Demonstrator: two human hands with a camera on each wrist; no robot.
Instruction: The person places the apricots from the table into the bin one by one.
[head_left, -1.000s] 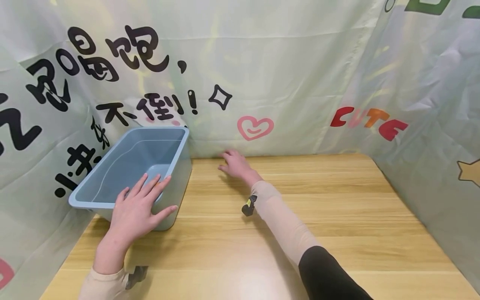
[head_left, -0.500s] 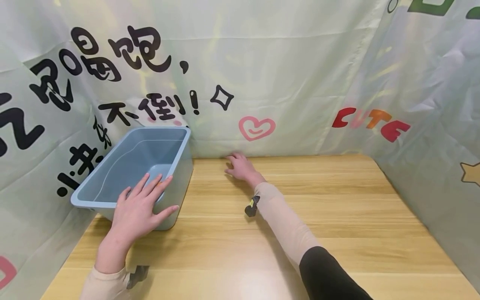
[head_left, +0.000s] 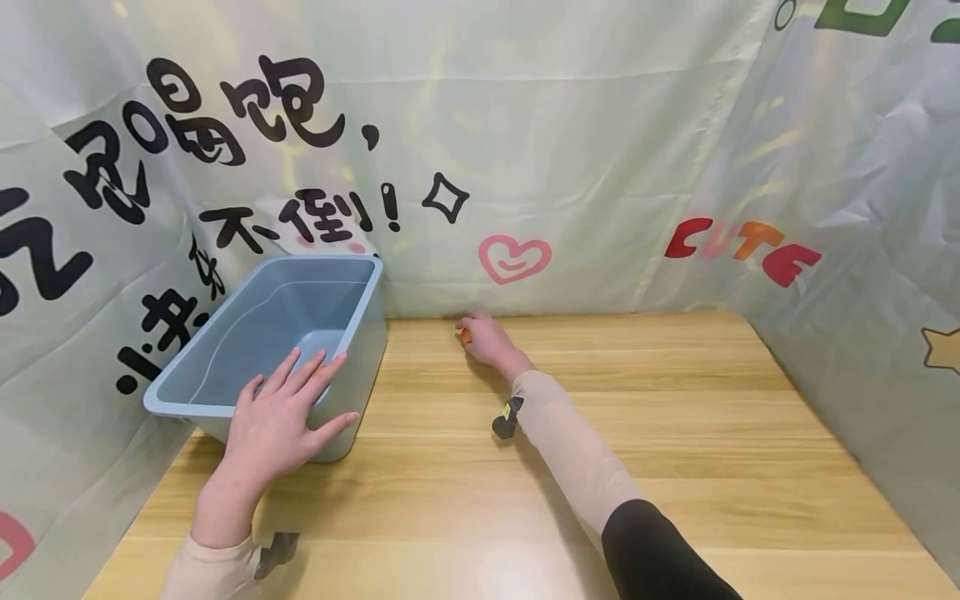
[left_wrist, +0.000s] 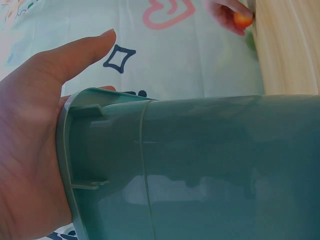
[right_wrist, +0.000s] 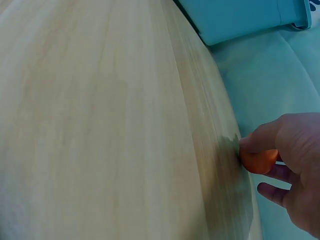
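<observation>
A deep blue-grey plastic bin (head_left: 258, 333) stands at the left of the wooden table, its opening facing up. My left hand (head_left: 273, 425) rests on the bin's near rim with straight, spread fingers; in the left wrist view the palm (left_wrist: 30, 145) lies against the rim and the thumb points away from the wall. At the table's back edge my right hand (head_left: 489, 342) pinches a small rounded orange thing (right_wrist: 258, 161) between thumb and fingers. The fingers hide much of it, and I cannot tell its kind.
A printed pale cloth (head_left: 585, 167) hangs behind the table and along both sides, close to its back edge. The wooden tabletop (head_left: 637, 433) spreads to the right of the bin. A small dark camera (head_left: 507, 418) sits at my right wrist.
My right hand's fingers have closed on the orange thing, which now shows beside the thumb. The left hand and the bin have stayed in place.
</observation>
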